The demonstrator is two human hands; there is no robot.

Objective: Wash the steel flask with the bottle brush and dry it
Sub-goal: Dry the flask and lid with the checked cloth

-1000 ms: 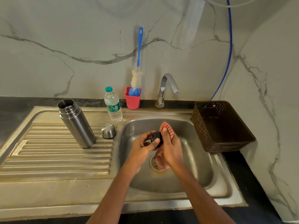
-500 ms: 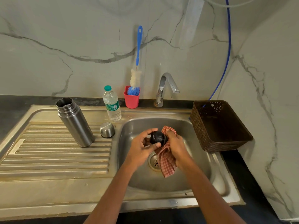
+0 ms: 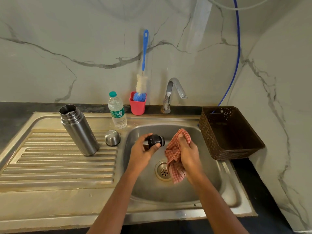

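Note:
The steel flask (image 3: 79, 130) stands open and uncapped on the ribbed drainboard (image 3: 55, 166), left of the basin. Its steel cup lid (image 3: 112, 140) lies upside down beside it. Over the sink basin (image 3: 211, 174) my left hand (image 3: 143, 152) grips the black stopper (image 3: 154, 140) of the flask. My right hand (image 3: 188, 152) holds a red checked cloth (image 3: 174, 159), a short gap to the right of the stopper. The blue-handled bottle brush (image 3: 143, 65) stands bristles down in a red cup (image 3: 137, 106) at the back wall.
A plastic water bottle (image 3: 117, 111) stands behind the basin's left corner. The tap (image 3: 172, 93) rises at the back, its spout dry. A brown perforated basket (image 3: 231, 132) sits on the right. A blue hose (image 3: 236, 53) runs down the wall.
My hands have drawn apart: the cloth, earlier pressed against the stopper, has come off it to the right, while the left hand keeps the stopper and has turned it sideways.

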